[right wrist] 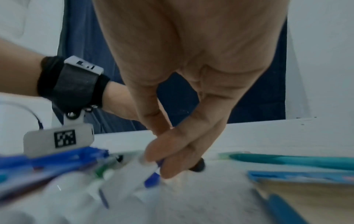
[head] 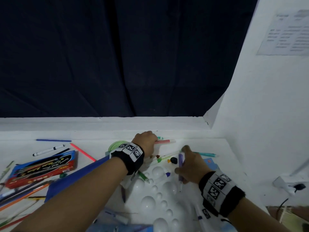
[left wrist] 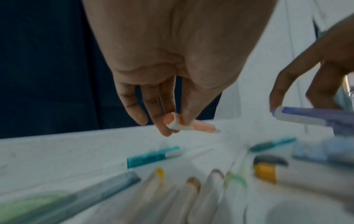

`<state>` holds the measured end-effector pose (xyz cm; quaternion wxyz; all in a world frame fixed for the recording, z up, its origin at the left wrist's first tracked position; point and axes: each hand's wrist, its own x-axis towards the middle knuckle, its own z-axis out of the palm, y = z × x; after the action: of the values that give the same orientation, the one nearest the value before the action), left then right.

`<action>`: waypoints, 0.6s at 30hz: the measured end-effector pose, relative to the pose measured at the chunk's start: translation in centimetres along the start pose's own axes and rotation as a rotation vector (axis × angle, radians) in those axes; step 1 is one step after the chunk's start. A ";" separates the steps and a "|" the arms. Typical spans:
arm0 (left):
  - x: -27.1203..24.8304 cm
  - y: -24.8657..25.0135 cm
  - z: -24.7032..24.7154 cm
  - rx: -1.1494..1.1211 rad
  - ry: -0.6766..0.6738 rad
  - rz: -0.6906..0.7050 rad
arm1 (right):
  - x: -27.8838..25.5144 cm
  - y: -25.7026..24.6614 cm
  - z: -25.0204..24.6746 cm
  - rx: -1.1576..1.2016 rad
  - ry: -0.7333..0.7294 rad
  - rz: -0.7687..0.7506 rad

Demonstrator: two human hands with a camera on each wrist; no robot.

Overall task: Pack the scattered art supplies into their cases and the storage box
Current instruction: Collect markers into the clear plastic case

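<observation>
Left hand (head: 147, 143) is at the far edge of the table (head: 192, 136), thumb and fingers pinching a pink marker (head: 164, 141) by one end; the rest of the marker pokes right, just off the surface. The fingertip pinch, clear in the left wrist view (left wrist: 173, 121), probably suits lifting one thin pen from beside a teal marker (left wrist: 153, 156) lying just near of it.

Right hand (head: 190, 166) is nearer and to the right, fingers curled around a purple marker (head: 181, 164). The marker runs lengthwise through the hand, likely tucked so the forefinger stays free to reach for another loose pen. Right wrist view is blurred; what the fingertips (right wrist: 172, 166) touch there, cannot tell.

Loose markers lie between the hands, next to a white paint palette (head: 155, 198) in the near middle. A long teal pen (head: 206, 154) lies far right. At left sits a blue-and-red pencil case (head: 43, 166) with pencils scattered round it. A blue storage box edge (head: 80, 174) runs under the left forearm.

Judgement: both hands are gathering markers; most supplies are still unpacked, so it is early in the task.
</observation>
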<state>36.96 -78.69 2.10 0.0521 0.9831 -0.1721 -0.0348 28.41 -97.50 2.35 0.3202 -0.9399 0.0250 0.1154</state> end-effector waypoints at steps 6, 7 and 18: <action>-11.8 -2.8 -4.4 -0.516 0.322 -0.023 | -5.9 -4.8 0.6 0.556 -0.140 -0.179; -14.4 -3.6 -4.8 -0.567 0.374 -0.023 | -6.9 -5.7 1.1 0.617 -0.175 -0.197; -37.1 -14.1 -4.7 -1.004 0.610 -0.195 | -14.3 -14.6 12.2 0.773 -0.330 -0.418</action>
<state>7.22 -52.41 7.06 0.5543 0.8151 -0.0207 0.1673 13.87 -78.86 5.03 0.6628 -0.7058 -0.1752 0.1788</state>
